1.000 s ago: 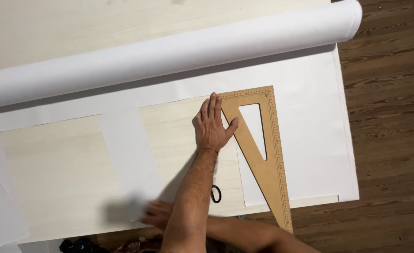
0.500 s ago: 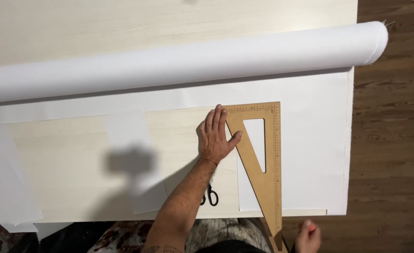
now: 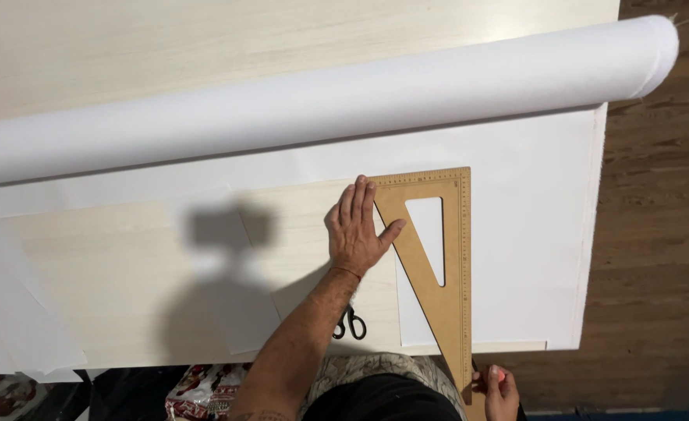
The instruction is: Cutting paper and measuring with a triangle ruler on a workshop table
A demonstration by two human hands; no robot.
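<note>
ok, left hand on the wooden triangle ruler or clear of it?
Touching. Head view: the left hand lies flat with fingertips and thumb overlapping the slanted edge of the wooden triangle ruler, no gap visible.

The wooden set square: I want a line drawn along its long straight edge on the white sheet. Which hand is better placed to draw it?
Probably the right hand: it sits at the wooden set square's near tip, pinching something small and pink. The left hand lies flat by the upper corner, steadying it.

Brown wooden set square (image 3: 438, 257), flat on white fabric (image 3: 531, 234), long point toward table's near edge
</note>
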